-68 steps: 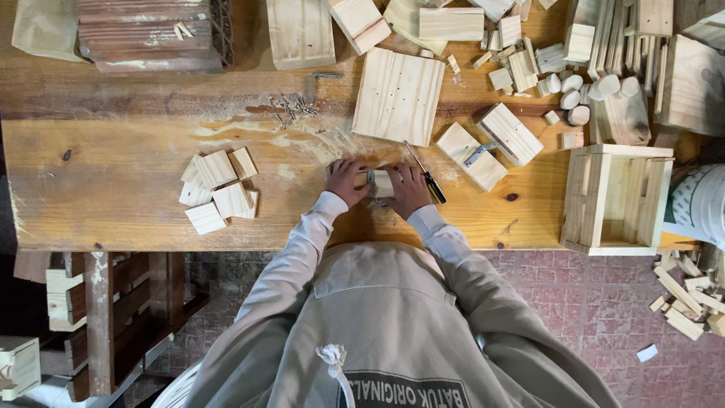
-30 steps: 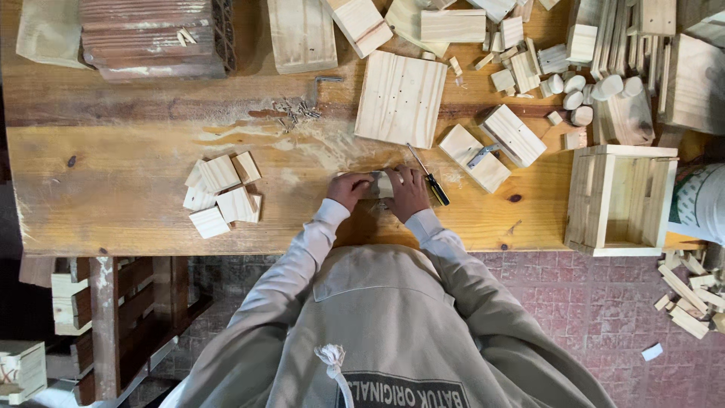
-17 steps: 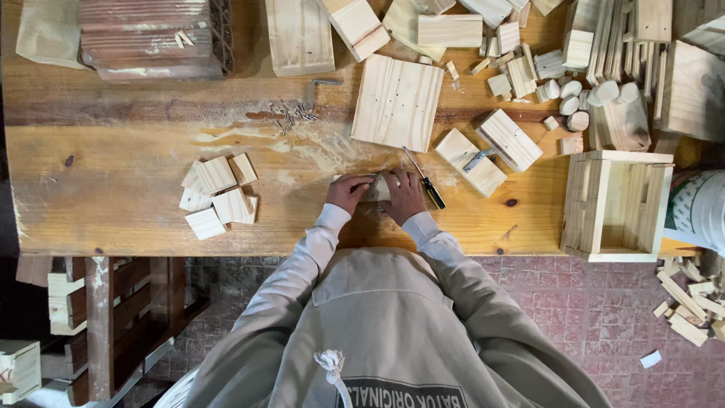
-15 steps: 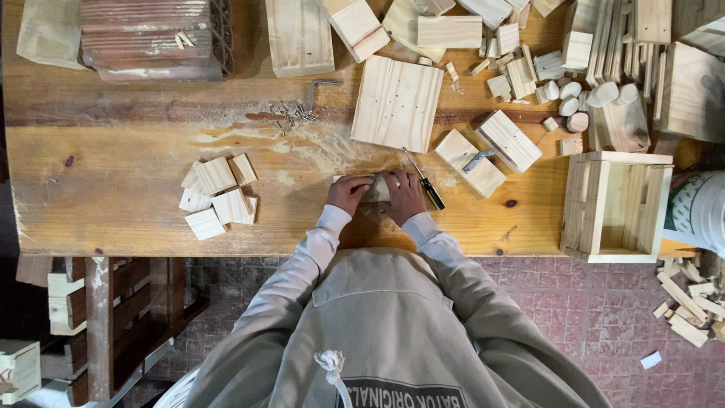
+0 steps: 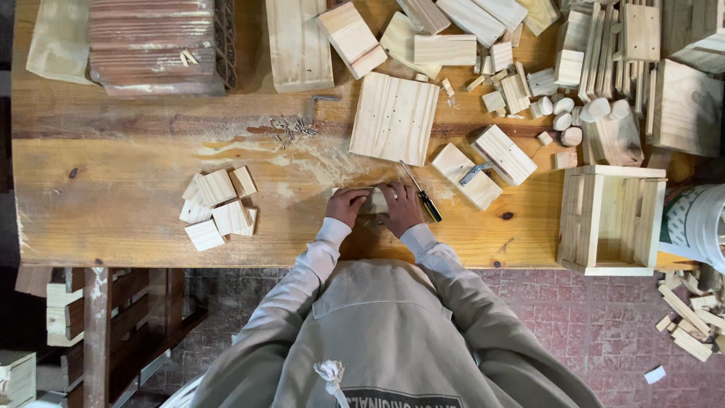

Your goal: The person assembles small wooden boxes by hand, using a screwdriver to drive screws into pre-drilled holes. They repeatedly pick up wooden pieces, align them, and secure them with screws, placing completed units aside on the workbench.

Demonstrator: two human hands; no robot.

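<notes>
A small pale wood block (image 5: 375,201) lies lengthwise along the counter's (image 5: 113,219) near edge, grasped between left hand (image 5: 347,205) and right hand (image 5: 402,208).

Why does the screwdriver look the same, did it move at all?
No. The screwdriver lies as before, just right of the right hand, its tip toward the square drilled board.

Pale pine square board (image 5: 394,119) with dark drill dots – sits on the honey-orange knotty wooden workbench (image 5: 113,196). Black-handled screwdriver (image 5: 423,195) below it, white plastic bucket (image 5: 698,227) far right – red-brown tiled floor (image 5: 604,325).
</notes>
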